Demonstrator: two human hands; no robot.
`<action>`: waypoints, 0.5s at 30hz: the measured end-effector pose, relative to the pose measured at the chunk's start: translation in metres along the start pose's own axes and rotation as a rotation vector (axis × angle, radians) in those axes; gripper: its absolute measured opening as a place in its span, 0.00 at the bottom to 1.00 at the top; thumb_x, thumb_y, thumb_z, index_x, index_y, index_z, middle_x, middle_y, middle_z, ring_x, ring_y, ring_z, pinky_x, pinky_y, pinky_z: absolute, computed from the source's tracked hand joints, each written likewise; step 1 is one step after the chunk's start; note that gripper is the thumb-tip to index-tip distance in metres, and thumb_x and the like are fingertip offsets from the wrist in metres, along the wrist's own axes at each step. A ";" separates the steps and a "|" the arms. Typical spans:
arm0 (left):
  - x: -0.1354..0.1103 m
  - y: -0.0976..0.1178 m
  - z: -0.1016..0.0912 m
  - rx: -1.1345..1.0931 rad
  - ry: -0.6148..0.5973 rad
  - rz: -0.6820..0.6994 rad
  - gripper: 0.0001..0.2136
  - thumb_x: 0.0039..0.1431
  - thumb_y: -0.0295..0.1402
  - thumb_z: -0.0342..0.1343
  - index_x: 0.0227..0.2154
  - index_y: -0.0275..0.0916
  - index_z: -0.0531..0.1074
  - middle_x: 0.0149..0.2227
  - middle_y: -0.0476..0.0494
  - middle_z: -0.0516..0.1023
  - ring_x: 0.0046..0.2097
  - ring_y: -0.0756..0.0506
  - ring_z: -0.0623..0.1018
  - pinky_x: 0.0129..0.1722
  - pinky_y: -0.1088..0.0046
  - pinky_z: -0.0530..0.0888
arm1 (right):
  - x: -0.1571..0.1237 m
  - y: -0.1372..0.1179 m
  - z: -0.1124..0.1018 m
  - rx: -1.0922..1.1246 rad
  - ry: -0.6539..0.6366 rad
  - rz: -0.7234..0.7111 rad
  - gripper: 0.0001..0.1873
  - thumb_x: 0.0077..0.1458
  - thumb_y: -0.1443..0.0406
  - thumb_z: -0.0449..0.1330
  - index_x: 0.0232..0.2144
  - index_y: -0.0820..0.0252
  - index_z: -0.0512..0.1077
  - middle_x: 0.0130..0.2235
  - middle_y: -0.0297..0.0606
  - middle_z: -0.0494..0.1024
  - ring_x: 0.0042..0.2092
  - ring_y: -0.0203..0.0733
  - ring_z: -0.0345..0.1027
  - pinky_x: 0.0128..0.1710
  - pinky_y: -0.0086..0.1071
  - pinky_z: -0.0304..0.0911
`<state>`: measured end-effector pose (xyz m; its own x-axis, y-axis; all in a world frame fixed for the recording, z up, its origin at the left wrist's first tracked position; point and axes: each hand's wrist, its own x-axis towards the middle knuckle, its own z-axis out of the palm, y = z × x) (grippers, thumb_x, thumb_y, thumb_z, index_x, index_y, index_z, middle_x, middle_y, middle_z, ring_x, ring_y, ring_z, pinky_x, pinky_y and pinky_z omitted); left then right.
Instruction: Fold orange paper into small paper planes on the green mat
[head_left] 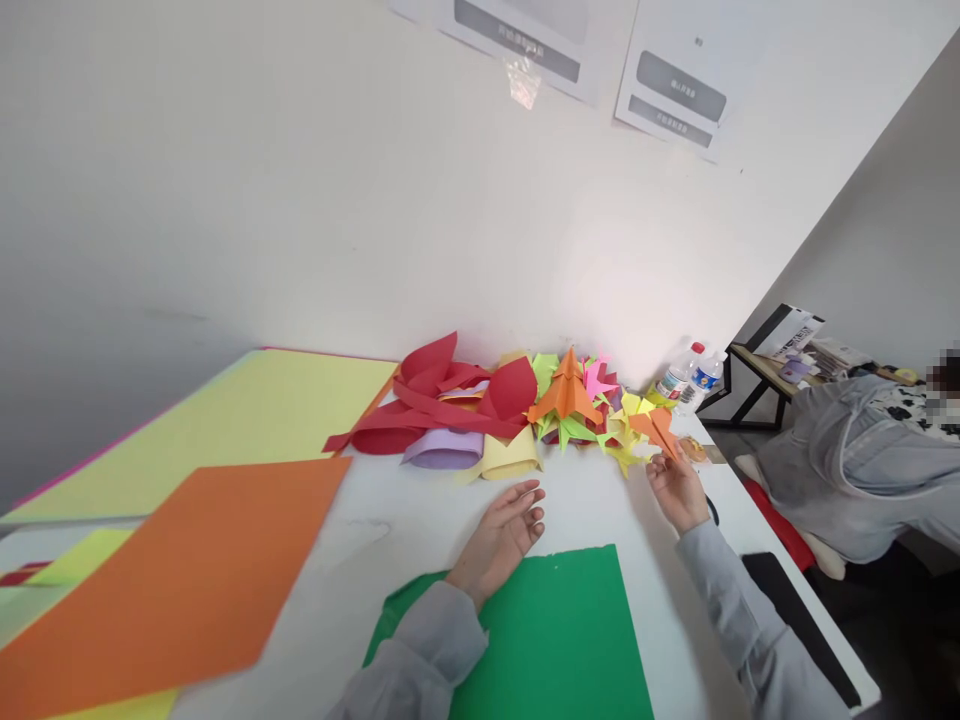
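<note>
My left hand (502, 535) rests on the white table (600, 500) with its fingers loosely spread and nothing in it, just beyond the top edge of a green paper sheet (559, 640). My right hand (677, 490) is raised at the right and pinches a small orange folded paper plane (658, 428) at the edge of a heap of folded paper figures (577, 410). A bigger orange folded plane (568, 392) sits on top of that heap.
Red, purple and yellow paper scraps (450, 415) lie left of the heap. Large orange (172, 580) and yellow (240, 420) sheets cover the table's left. Two water bottles (690, 378) stand at the far right corner. Another person in grey (855, 470) sits to the right.
</note>
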<state>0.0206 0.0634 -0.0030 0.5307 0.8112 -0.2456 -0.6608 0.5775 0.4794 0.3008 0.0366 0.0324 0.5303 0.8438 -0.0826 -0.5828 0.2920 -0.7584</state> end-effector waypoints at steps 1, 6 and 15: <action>0.000 0.000 0.000 0.001 0.002 -0.002 0.10 0.51 0.22 0.60 0.36 0.36 0.71 0.33 0.47 0.73 0.28 0.54 0.73 0.27 0.77 0.71 | 0.006 -0.001 0.001 -0.024 0.025 -0.005 0.12 0.45 0.66 0.67 0.32 0.54 0.68 0.26 0.26 0.73 0.26 0.29 0.67 0.28 0.26 0.67; 0.001 0.000 0.002 0.003 0.003 -0.015 0.09 0.51 0.22 0.60 0.35 0.36 0.71 0.33 0.46 0.73 0.27 0.54 0.73 0.27 0.77 0.71 | 0.039 0.002 0.008 -0.102 0.064 -0.042 0.12 0.45 0.66 0.67 0.31 0.57 0.68 0.24 0.26 0.72 0.24 0.29 0.66 0.25 0.24 0.65; 0.005 0.000 0.001 -0.020 0.030 -0.028 0.06 0.53 0.22 0.59 0.34 0.35 0.72 0.33 0.45 0.74 0.27 0.53 0.73 0.28 0.77 0.71 | 0.073 -0.011 0.023 -0.162 0.086 -0.108 0.10 0.44 0.70 0.67 0.30 0.60 0.69 0.21 0.25 0.72 0.22 0.27 0.65 0.21 0.19 0.62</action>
<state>0.0238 0.0670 -0.0030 0.5333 0.7969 -0.2838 -0.6563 0.6015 0.4555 0.3315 0.1058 0.0496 0.6389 0.7680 -0.0449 -0.4168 0.2965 -0.8593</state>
